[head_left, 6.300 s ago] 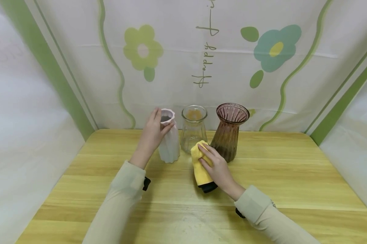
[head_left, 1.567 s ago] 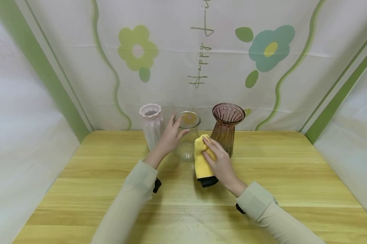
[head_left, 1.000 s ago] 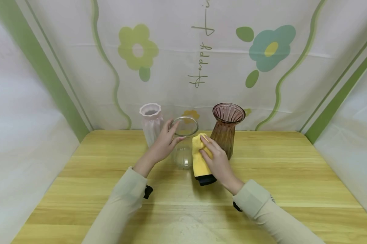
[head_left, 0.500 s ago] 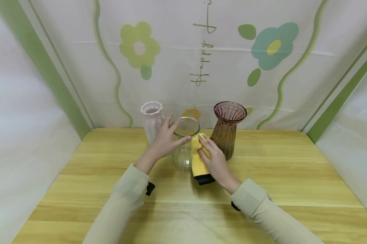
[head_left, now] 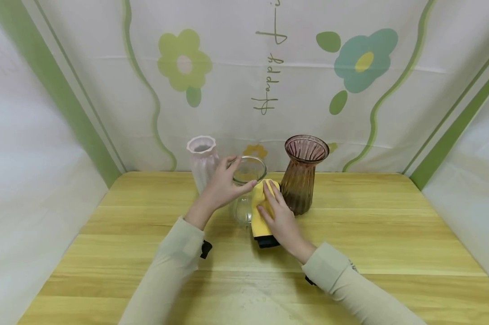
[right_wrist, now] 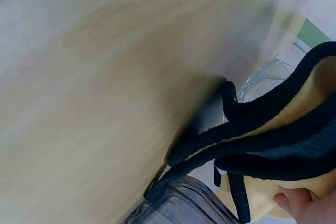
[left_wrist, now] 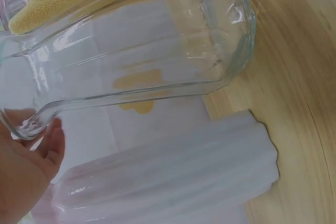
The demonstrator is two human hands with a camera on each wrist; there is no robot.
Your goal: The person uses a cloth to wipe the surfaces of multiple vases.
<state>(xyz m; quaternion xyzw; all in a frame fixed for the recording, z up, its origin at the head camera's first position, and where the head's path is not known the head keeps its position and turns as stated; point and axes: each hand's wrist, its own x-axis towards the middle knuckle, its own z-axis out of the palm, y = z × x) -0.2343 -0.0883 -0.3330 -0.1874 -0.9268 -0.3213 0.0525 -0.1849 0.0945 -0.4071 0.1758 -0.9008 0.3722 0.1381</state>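
In the head view my left hand [head_left: 223,183] grips the clear glass vase [head_left: 244,210] at its neck, thumb in front and fingers near the rim. The left wrist view shows the vase [left_wrist: 142,51] standing on the wood with its wide base down. My right hand [head_left: 283,221] holds a folded yellow cloth [head_left: 262,216] with a black border against the vase's right side. In the right wrist view the layered cloth [right_wrist: 273,119] fills the lower right, with my fingers [right_wrist: 302,200] at its edge.
A white fluted vase [head_left: 202,169] stands left of the glass one. To the right is a purple-brown ribbed vase [head_left: 301,180], close beside the cloth. All stand on a wooden table [head_left: 370,234], before a flower-printed curtain [head_left: 228,117].
My left hand went from the white vase to the glass one, which came nearer and slightly left. The white vase now stands farther left. My right hand shifted left with the cloth.
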